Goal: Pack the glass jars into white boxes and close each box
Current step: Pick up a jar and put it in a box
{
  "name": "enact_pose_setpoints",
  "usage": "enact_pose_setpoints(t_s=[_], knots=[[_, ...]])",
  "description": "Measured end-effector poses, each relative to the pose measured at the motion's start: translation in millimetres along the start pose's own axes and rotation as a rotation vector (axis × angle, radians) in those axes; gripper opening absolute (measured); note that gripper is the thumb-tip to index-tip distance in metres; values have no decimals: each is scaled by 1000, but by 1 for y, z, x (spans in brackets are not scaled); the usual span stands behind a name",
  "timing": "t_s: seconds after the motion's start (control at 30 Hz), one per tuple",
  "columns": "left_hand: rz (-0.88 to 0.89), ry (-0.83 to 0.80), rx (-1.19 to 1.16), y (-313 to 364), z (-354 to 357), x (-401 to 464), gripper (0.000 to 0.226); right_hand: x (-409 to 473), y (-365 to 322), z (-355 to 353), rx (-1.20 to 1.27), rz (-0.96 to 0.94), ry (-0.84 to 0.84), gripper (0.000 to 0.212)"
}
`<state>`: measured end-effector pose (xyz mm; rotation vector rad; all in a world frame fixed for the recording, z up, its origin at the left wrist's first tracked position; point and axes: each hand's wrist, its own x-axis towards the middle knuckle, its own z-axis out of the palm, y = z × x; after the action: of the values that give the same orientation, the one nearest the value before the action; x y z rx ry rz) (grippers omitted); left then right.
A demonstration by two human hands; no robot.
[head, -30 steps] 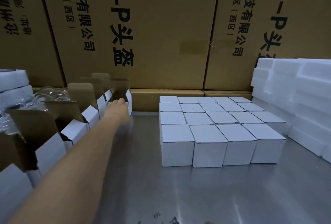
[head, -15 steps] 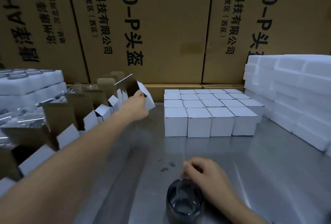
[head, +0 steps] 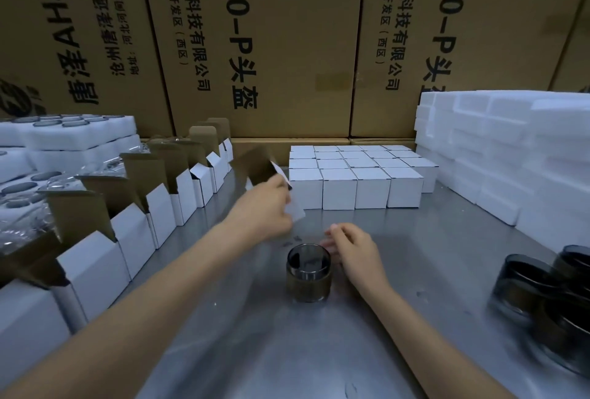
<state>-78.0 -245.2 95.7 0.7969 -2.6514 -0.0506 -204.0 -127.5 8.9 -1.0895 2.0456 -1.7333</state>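
Note:
A dark glass jar (head: 308, 274) stands upright on the metal table (head: 399, 271) in front of me. My left hand (head: 265, 210) grips an open white box (head: 295, 208) with its brown flap (head: 255, 164) up, tilted in the air above and left of the jar. Just right of the jar, my right hand (head: 354, 253) hovers with relaxed fingers and holds nothing. A block of closed white boxes (head: 354, 175) sits behind. A row of open white boxes (head: 134, 232) lines the left side.
More dark glass jars (head: 549, 296) crowd the right front edge. White foam stacks (head: 510, 156) rise at the right, and foam trays with jars (head: 48, 149) at the far left. Large brown cartons (head: 287, 47) wall off the back.
My left hand pulled one open box out of the left row and carried it toward the centre. My right hand set the jar on the table and let go of it.

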Motion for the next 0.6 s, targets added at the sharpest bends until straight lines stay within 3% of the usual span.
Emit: enact_pose_setpoints(t_s=[0.1, 0.2, 0.27, 0.33, 0.4, 0.47, 0.53, 0.6], knots=[[167, -77, 29, 17, 9, -18, 34, -6, 0, -2, 36, 7, 32, 15], [290, -59, -26, 27, 14, -25, 32, -8, -3, -3, 119, 58, 52, 36], [359, -1, -117, 31, 17, -30, 30, -8, -5, -4, 224, 70, 51, 45], [381, 170, -341, 34, 21, -37, 25, -8, -6, -6, 303, 65, 22, 53], [272, 449, -607, 33, 28, -40, 21, -9, -8, -7, 299, 48, -19, 69], [-10, 558, -907, 28, 38, -37, 24, -9, -9, -6, 258, 34, -57, 80], [-303, 391, -1227, 22, 49, -35, 37, -8, -9, -4, 247, 20, -72, 84], [-429, 156, -1484, 17, 59, -33, 57, -6, -9, -2, 232, 3, -79, 85]])
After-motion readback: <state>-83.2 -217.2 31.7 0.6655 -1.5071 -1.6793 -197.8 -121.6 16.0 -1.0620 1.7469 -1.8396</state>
